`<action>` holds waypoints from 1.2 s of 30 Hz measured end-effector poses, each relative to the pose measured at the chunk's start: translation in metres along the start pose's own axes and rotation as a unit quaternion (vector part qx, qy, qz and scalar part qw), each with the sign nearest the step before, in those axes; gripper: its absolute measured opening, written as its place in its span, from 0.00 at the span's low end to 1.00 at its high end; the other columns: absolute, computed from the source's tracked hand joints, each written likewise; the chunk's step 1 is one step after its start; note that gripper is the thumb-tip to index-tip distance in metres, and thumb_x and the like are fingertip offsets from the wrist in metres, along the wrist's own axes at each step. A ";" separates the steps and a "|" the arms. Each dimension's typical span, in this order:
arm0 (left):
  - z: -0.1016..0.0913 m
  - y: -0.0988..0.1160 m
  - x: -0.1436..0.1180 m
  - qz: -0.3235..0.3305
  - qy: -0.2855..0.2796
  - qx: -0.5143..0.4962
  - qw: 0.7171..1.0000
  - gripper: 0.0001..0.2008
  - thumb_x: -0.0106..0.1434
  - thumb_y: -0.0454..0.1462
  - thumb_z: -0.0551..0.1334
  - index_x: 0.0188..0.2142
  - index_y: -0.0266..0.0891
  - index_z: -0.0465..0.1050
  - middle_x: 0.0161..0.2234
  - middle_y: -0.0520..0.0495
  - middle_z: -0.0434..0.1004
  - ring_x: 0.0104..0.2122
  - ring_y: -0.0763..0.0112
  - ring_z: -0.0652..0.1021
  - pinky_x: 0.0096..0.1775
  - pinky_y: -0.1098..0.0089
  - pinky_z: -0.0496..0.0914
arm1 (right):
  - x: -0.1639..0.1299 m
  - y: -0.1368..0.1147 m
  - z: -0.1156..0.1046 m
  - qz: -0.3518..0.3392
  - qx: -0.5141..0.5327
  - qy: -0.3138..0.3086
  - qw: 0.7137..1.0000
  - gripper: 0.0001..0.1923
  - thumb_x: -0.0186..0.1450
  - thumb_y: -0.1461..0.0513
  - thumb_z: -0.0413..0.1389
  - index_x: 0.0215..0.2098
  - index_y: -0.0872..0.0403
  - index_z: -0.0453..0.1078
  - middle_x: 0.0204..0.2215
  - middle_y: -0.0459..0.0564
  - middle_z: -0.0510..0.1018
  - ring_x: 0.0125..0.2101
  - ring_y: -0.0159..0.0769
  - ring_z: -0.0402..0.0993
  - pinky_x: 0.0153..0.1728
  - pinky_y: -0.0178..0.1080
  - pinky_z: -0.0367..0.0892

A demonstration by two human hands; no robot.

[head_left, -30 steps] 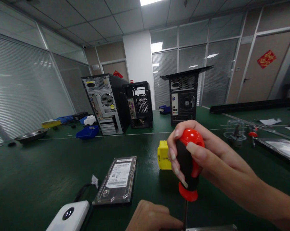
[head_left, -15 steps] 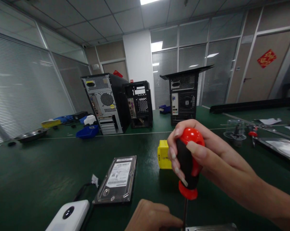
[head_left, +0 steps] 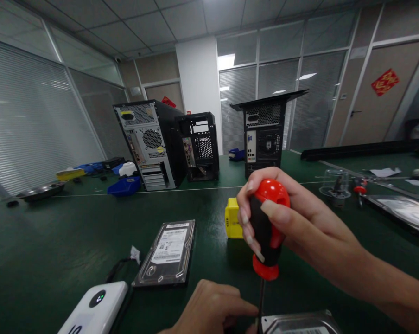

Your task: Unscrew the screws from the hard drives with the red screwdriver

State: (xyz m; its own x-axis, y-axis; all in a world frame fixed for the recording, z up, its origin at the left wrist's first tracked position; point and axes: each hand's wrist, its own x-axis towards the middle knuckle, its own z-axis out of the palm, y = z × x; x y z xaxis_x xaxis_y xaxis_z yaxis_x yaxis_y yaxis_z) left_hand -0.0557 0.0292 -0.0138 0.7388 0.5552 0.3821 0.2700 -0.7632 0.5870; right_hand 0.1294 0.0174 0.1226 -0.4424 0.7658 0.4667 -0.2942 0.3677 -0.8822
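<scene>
My right hand (head_left: pixel 282 218) is wrapped around the red and black handle of a screwdriver (head_left: pixel 269 232). The tool stands nearly upright, its thin shaft pointing down at the near corner of a metal hard drive (head_left: pixel 300 322), which the bottom edge cuts off. My left hand (head_left: pixel 212 308) lies low beside that corner with its fingers curled. Its index fingertip meets the shaft; what the fingers grip is hidden. Another hard drive (head_left: pixel 169 250), label up, rests on the table to the left. Behind my right hand sits a yellow block-shaped object (head_left: pixel 232 218), partly covered.
A white power bank (head_left: pixel 94 308) with a black cable lies front left. Computer cases (head_left: pixel 152 144) stand at the back, with a blue bin (head_left: pixel 124 186) beside them. At the right are a clear container (head_left: pixel 335 184), another screwdriver (head_left: pixel 360 190) and a further hard drive (head_left: pixel 404 211).
The view has tipped down slightly, so more of the near hard drive shows. A lit display now appears on the power bank. Both hands keep their places at the screwdriver.
</scene>
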 end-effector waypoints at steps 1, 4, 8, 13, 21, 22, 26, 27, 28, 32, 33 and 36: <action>0.000 0.000 0.000 0.002 0.004 0.002 1.000 0.10 0.52 0.28 0.68 0.35 0.35 0.83 0.18 0.59 0.56 0.16 0.83 0.57 0.19 0.76 0.48 | 0.000 0.000 0.000 0.000 -0.004 0.000 1.000 0.10 0.67 0.50 0.57 0.44 0.41 0.66 0.31 0.40 0.70 0.28 0.26 0.68 0.29 0.28 0.68; 0.001 0.000 0.001 0.008 0.007 0.005 1.000 0.10 0.52 0.28 0.68 0.35 0.35 0.83 0.17 0.59 0.55 0.16 0.83 0.57 0.20 0.76 0.48 | 0.000 0.000 0.000 0.001 -0.016 0.003 1.000 0.09 0.67 0.50 0.56 0.44 0.40 0.66 0.32 0.40 0.70 0.28 0.26 0.68 0.29 0.29 0.68; 0.001 -0.001 0.001 0.011 -0.001 0.009 1.000 0.11 0.51 0.27 0.69 0.35 0.35 0.83 0.17 0.60 0.56 0.16 0.83 0.58 0.20 0.77 0.49 | -0.001 -0.001 0.001 0.006 -0.008 0.007 1.000 0.09 0.67 0.51 0.57 0.44 0.40 0.66 0.32 0.40 0.70 0.29 0.26 0.69 0.31 0.29 0.68; -0.002 -0.004 0.001 -0.007 -0.023 0.018 1.000 0.09 0.54 0.30 0.70 0.37 0.36 0.82 0.17 0.60 0.54 0.16 0.82 0.58 0.20 0.76 0.50 | -0.002 -0.001 -0.003 0.016 0.041 -0.009 0.999 0.08 0.68 0.53 0.56 0.45 0.42 0.67 0.34 0.40 0.70 0.31 0.26 0.69 0.34 0.28 0.69; -0.004 -0.009 -0.001 -0.014 -0.054 0.031 0.998 0.19 0.69 0.48 0.58 0.39 0.40 0.83 0.16 0.57 0.57 0.18 0.78 0.63 0.21 0.74 0.51 | -0.003 -0.007 -0.003 0.036 0.000 -0.032 0.999 0.10 0.70 0.55 0.55 0.49 0.42 0.67 0.34 0.41 0.71 0.34 0.27 0.74 0.35 0.29 0.71; -0.003 -0.009 -0.001 -0.017 -0.050 0.023 0.998 0.19 0.69 0.49 0.57 0.39 0.40 0.83 0.17 0.56 0.57 0.18 0.78 0.63 0.21 0.74 0.51 | -0.003 -0.008 -0.002 0.034 -0.006 -0.028 0.999 0.09 0.68 0.55 0.57 0.47 0.43 0.67 0.33 0.41 0.71 0.33 0.26 0.74 0.35 0.28 0.71; -0.002 -0.007 0.000 -0.033 -0.050 0.006 0.998 0.15 0.67 0.46 0.61 0.39 0.40 0.83 0.16 0.57 0.55 0.17 0.78 0.62 0.21 0.75 0.51 | 0.001 -0.008 -0.001 0.001 0.001 -0.027 1.000 0.09 0.66 0.59 0.61 0.41 0.47 0.65 0.35 0.40 0.72 0.32 0.25 0.74 0.35 0.29 0.73; -0.002 -0.006 0.001 -0.033 -0.050 0.009 0.998 0.13 0.66 0.44 0.62 0.38 0.40 0.83 0.16 0.58 0.54 0.17 0.79 0.61 0.21 0.74 0.51 | 0.001 -0.007 -0.001 -0.008 0.009 -0.029 1.000 0.09 0.66 0.60 0.61 0.40 0.47 0.64 0.36 0.39 0.73 0.32 0.24 0.74 0.36 0.30 0.73; -0.003 -0.005 0.001 -0.032 -0.050 0.011 0.998 0.12 0.65 0.43 0.63 0.37 0.39 0.83 0.15 0.58 0.53 0.16 0.79 0.60 0.21 0.74 0.50 | 0.002 -0.005 -0.002 -0.013 0.019 -0.032 0.999 0.09 0.66 0.61 0.61 0.40 0.47 0.63 0.36 0.39 0.73 0.31 0.24 0.74 0.36 0.30 0.73; -0.005 -0.002 0.004 -0.033 -0.039 -0.023 0.998 0.19 0.65 0.50 0.60 0.38 0.38 0.83 0.16 0.58 0.53 0.16 0.79 0.59 0.21 0.74 0.50 | 0.002 -0.001 -0.003 0.000 0.064 -0.034 0.997 0.11 0.66 0.63 0.61 0.41 0.46 0.63 0.32 0.37 0.71 0.26 0.22 0.72 0.30 0.29 0.72; -0.005 -0.001 0.004 -0.037 -0.035 -0.034 0.998 0.23 0.65 0.54 0.58 0.39 0.39 0.83 0.17 0.57 0.54 0.16 0.79 0.59 0.21 0.74 0.49 | 0.002 0.000 -0.002 0.003 0.070 -0.036 0.997 0.11 0.66 0.62 0.61 0.42 0.45 0.63 0.32 0.38 0.70 0.26 0.23 0.71 0.30 0.30 0.72; -0.003 -0.001 0.005 -0.043 -0.028 -0.056 0.997 0.30 0.64 0.60 0.55 0.40 0.38 0.83 0.17 0.57 0.54 0.17 0.78 0.58 0.21 0.73 0.49 | 0.000 -0.001 -0.002 0.022 0.079 -0.044 0.996 0.09 0.68 0.56 0.57 0.45 0.45 0.66 0.31 0.41 0.70 0.28 0.27 0.69 0.32 0.33 0.71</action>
State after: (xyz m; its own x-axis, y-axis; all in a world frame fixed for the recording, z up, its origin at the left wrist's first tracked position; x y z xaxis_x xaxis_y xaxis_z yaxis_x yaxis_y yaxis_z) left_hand -0.0540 0.0337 -0.0102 0.7498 0.5959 0.2875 0.2666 -0.6698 0.6930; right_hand 0.1316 0.0186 0.1229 -0.5275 0.7281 0.4378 -0.3998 0.2420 -0.8841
